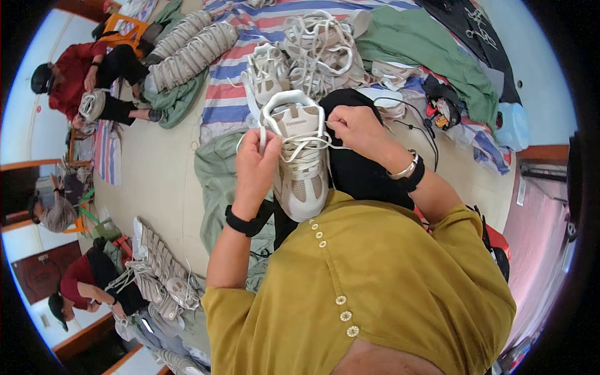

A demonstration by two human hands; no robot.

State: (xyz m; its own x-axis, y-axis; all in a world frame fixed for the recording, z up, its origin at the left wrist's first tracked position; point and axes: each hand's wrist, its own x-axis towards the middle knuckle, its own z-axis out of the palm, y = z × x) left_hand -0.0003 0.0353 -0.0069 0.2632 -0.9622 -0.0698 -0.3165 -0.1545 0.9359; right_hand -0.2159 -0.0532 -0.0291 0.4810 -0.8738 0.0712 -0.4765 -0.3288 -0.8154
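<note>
White laces (304, 164) are pinched between thumb and fingers by the left hand (255, 169) and right hand (365, 132); the beige-and-white sneaker (302, 199) is set between them, beside a black-clad knee (356, 153), by the striped sheet (226, 94)'s near edge.

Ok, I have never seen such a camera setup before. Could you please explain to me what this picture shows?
There is no robot here: you see a person's two bare hands, filmed from above by a wide fisheye camera worn on the head, so straight edges bend near the rim. The right hand pinches the pale, thin laces of a beige and white sports shoe. The left hand is at the shoe's other side; whether it grips a lace too is hard to tell. Beyond, more beige and white shoes lie on a red, white and blue striped sheet. Other people appear at the picture's left.
</note>
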